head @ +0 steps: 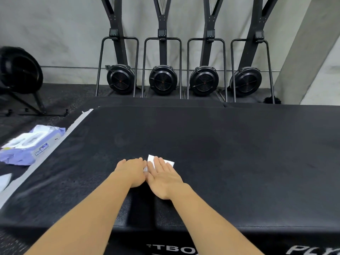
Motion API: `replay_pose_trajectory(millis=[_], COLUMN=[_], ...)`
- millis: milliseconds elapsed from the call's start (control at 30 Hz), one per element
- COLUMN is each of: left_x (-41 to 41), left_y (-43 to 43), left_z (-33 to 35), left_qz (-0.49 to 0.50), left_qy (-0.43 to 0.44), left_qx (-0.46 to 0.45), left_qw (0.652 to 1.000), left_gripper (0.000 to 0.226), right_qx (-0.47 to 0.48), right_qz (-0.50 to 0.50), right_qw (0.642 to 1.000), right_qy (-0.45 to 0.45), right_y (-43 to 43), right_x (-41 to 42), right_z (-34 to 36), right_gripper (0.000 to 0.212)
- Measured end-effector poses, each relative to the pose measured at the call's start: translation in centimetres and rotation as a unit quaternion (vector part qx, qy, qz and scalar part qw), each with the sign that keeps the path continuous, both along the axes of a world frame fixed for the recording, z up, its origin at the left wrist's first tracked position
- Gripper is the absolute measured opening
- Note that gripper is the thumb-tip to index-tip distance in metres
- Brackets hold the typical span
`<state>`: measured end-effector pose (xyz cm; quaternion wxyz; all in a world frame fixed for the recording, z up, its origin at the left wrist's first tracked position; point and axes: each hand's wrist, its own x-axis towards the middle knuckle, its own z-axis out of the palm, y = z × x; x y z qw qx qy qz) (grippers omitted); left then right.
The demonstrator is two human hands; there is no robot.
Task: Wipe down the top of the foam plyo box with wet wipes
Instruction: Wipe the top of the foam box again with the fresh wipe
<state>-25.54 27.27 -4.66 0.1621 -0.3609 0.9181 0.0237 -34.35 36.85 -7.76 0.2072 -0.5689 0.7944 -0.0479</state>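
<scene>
The black foam plyo box (239,153) fills the lower half of the head view, its top facing me. A small folded white wet wipe (169,162) lies on that top near the front middle. My right hand (162,176) rests flat on the wipe, fingers together, covering most of it. My left hand (131,172) lies palm down right beside it, fingers curled at the wipe's left edge. A purple and white wet wipes pack (31,144) lies on the floor to the left of the box.
Several black ski-trainer machines (162,80) stand against the grey wall behind the box. A fan bike wheel (18,70) sits at the far left. A white strip (55,144) runs along the box's left edge, and a white scrap (4,181) lies on the floor.
</scene>
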Motion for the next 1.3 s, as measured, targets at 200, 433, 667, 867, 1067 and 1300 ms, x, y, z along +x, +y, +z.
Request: replay_pose_trajectory(millis=[200,433,667,867,1067,1300], left_x=[-0.1,0.0,0.0,1.0,2.6,4.5], left_y=[-0.2,-0.5,-0.4,0.6,1.3,1.3], left_z=[0.0,-0.3,-0.2,-0.1,-0.5,0.2], left_qz=[0.01,0.017,0.026,0.021,0.025,0.043], left_qy=[-0.009,-0.011,0.004,0.054,0.112,0.084], left_qx=[0.017,0.033,0.054,0.06,0.072,0.019], left_qw=[1.0,0.999,0.998,0.997,0.991,0.995], left_gripper=[0.052,0.055,0.055,0.052,0.054,0.053], right_qx=[-0.013,-0.017,0.005,-0.024,0.014,0.017], right_qz=[-0.008,-0.117,-0.198,-0.156,-0.097,-0.01], right_qw=[0.999,0.992,0.979,0.984,0.994,0.999], right_qy=[0.035,0.043,0.053,0.076,0.039,0.04], right_y=[1.7,4.3,5.0,4.4,2.8,1.4], right_x=[-4.4,-12.1,-13.3,-7.8,-1.0,4.1], right_z=[0.3,0.5,0.2,-0.1,-0.5,-0.4], right_gripper=[0.056,0.044,0.06,0.052,0.067,0.066])
